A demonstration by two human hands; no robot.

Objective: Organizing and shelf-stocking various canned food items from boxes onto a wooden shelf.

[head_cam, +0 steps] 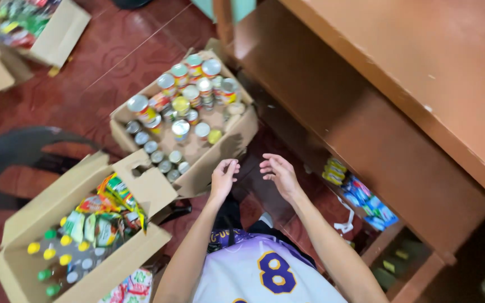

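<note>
Your left hand (223,175) and right hand (279,173) hang side by side in the air, near each other but not touching. Both are empty, fingers loosely curled and released, palms turned partly toward each other. They hover just past the near right corner of the can box (228,143), an open cardboard box on the red floor (102,62). The box holds many cans (181,104) standing upright, some tall with coloured labels, some small and plain along the near left edge. Your left hand is nearest the box's near wall; whether it touches the flap you cannot tell.

To your left sits a second open box (40,207) with bright snack packets (105,216) and bottles (57,258) with yellow and green caps. A third box (57,36) lies further off at the top left. A dark chair (12,151) stands left of the boxes.

To your right is a wooden tabletop (450,62). On the shelf (332,118) below it lie blue and yellow packets (360,193).
</note>
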